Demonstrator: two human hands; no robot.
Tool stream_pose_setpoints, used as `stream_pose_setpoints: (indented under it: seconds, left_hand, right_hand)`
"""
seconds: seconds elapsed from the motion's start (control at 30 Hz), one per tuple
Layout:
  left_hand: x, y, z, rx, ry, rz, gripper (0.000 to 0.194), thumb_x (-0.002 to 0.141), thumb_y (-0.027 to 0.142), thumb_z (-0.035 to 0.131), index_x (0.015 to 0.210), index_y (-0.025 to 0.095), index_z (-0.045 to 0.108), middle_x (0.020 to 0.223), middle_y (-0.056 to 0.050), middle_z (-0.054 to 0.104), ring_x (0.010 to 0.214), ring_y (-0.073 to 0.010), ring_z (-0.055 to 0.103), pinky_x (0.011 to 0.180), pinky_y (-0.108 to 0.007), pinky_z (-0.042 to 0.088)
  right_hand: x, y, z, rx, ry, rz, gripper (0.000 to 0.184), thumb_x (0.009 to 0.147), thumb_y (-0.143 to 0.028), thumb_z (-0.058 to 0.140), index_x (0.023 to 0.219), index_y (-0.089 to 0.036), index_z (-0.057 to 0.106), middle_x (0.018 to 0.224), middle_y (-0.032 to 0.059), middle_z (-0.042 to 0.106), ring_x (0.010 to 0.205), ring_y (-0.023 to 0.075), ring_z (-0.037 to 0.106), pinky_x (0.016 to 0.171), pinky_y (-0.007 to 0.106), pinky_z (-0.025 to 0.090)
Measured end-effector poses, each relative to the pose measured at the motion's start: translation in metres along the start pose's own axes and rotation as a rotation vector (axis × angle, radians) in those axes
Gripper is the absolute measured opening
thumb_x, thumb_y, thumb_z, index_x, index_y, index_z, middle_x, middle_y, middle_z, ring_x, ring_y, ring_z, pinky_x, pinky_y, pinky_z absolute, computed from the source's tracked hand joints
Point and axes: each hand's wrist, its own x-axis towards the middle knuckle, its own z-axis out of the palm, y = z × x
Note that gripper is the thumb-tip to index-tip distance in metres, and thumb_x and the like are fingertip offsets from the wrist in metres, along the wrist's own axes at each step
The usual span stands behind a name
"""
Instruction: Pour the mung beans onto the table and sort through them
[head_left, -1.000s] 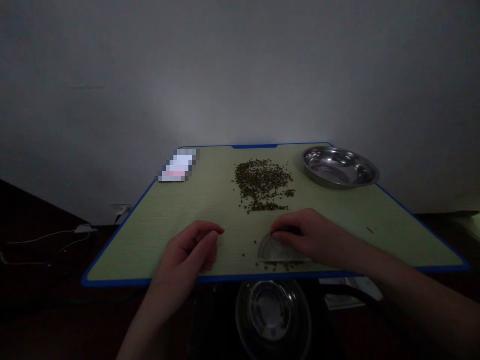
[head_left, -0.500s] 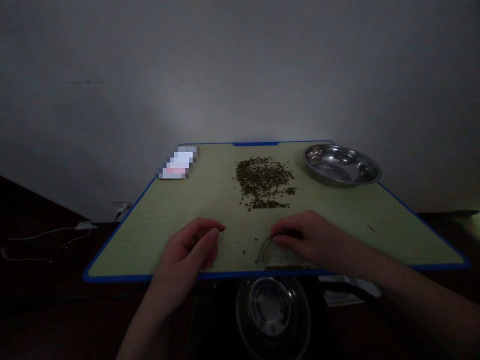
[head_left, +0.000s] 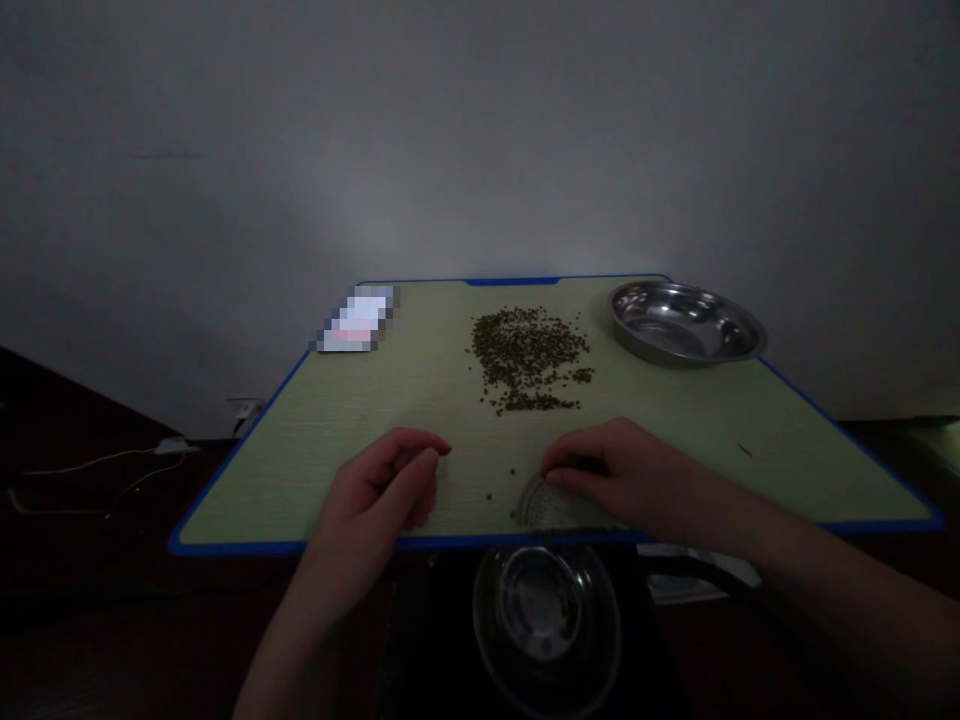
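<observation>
My right hand (head_left: pixel 619 470) pinches a clear plastic protractor (head_left: pixel 562 505) that lies flat at the table's near edge. Its straight side faces me, and a thin row of small green beans sits along it at the rim. Below that edge is a metal bowl (head_left: pixel 540 605), with a few dark specks inside. My left hand (head_left: pixel 382 490) rests on the table, fingers curled and thumb close to the index finger, nothing visible in it. Beyond both hands a pile of green beans (head_left: pixel 529 350) is spread out. A few stray beans lie between the hands.
A wide steel basin (head_left: pixel 686 325) stands at the table's back right. A phone-like blurred object (head_left: pixel 356 320) lies at the back left. The table (head_left: pixel 262 470) has a blue rim, and a wall rises behind it. A small dark strip (head_left: pixel 744 450) lies at right.
The right hand has drawn the protractor slightly toward the near edge. Beans at the rim have begun dropping, and specks now show in the bowl below. The left hand has stayed put.
</observation>
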Motion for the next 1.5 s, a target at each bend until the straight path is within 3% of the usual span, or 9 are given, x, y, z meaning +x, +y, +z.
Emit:
stream_pose_setpoints:
  seconds: [1.07,1.5]
  left_hand:
    - [0.001,-0.001,0.0,-0.015,-0.009,0.03,0.015,0.087,0.03,0.054,0.09,0.019,0.063,0.053,0.007,0.046,0.048,-0.0072,0.04,0.042,-0.017,0.029]
    - [0.001,-0.005,-0.003,-0.005,-0.017,0.039,0.014,0.087,0.031,0.054,0.09,0.02,0.063,0.053,0.007,0.046,0.047,-0.0071,0.04,0.042,-0.017,0.029]
  right_hand:
    - [0.0,0.0,-0.001,0.021,-0.018,0.035,0.017,0.084,-0.02,0.057,0.088,-0.019,0.074,0.082,0.001,0.074,0.072,0.0148,0.063,0.064,0.025,0.045]
    - [-0.006,-0.012,0.001,0.041,-0.014,0.013,0.017,0.085,-0.019,0.055,0.086,-0.02,0.072,0.08,-0.002,0.073,0.071,0.0125,0.063,0.064,0.024,0.044]
